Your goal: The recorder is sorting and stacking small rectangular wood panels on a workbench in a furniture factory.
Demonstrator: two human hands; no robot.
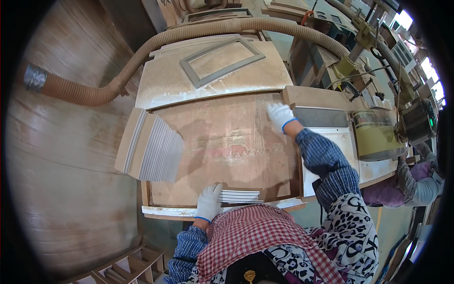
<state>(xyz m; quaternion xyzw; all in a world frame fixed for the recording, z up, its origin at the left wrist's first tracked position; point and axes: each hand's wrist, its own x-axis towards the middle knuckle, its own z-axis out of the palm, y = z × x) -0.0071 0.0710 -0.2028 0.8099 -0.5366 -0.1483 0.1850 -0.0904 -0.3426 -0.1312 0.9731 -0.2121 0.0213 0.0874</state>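
My left hand, in a white glove with a blue cuff, is closed at the left end of a small stack of white-edged strips. That stack lies along the near edge of a shallow framed work surface. Also gloved, my right hand is over the far right part of this surface, close to the raised right-hand border. Its fingers look curled, and whatever they may hold is hidden. A tall pile of white-edged boards with brown faces stands at the left side of the surface.
Beyond lies a grey rectangular frame on a dusty board. A ribbed hose arches across the back. To the right is a yellow-green machine; a person is beside it. Wooden racking sits low at left.
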